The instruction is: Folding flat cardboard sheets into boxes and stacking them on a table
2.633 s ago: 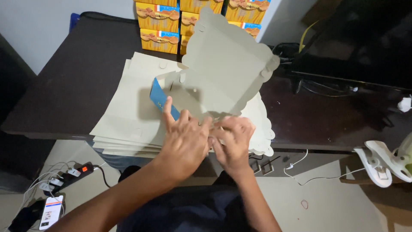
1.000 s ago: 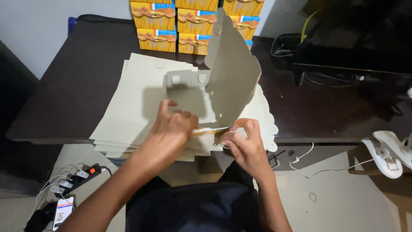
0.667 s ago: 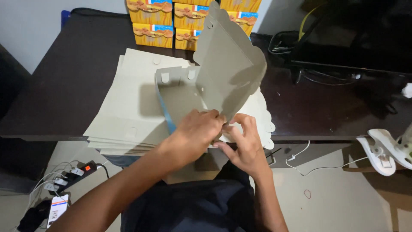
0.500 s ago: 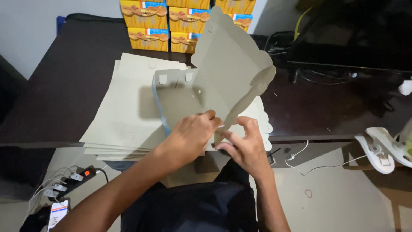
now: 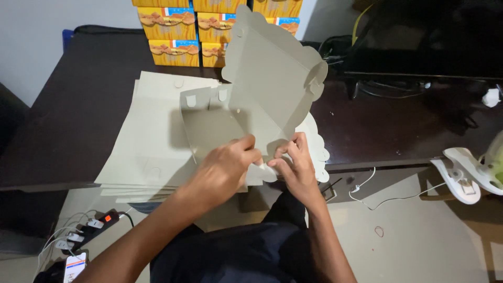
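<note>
A grey die-cut cardboard box blank (image 5: 262, 89) stands partly folded, its big panel tilted up toward the right. My left hand (image 5: 222, 167) grips its lower edge from the left. My right hand (image 5: 296, 165) pinches a flap at the same lower edge, fingertips almost touching the left hand. Under the blank lies a stack of flat grey blanks (image 5: 152, 141) on a dark brown table (image 5: 84, 105). The blank's lower corner is hidden behind my hands.
Several finished yellow printed boxes (image 5: 178, 31) are stacked at the table's far edge. A dark monitor (image 5: 429, 36) and cables sit at the right. On the floor are a power strip (image 5: 97, 225), a phone (image 5: 73, 267), a white cable (image 5: 387, 196) and a white object (image 5: 461, 170).
The blank has been folded further, its large panel now raised and tilted right. Both hands moved together at its lower edge. The blue printed side seen earlier is hidden.
</note>
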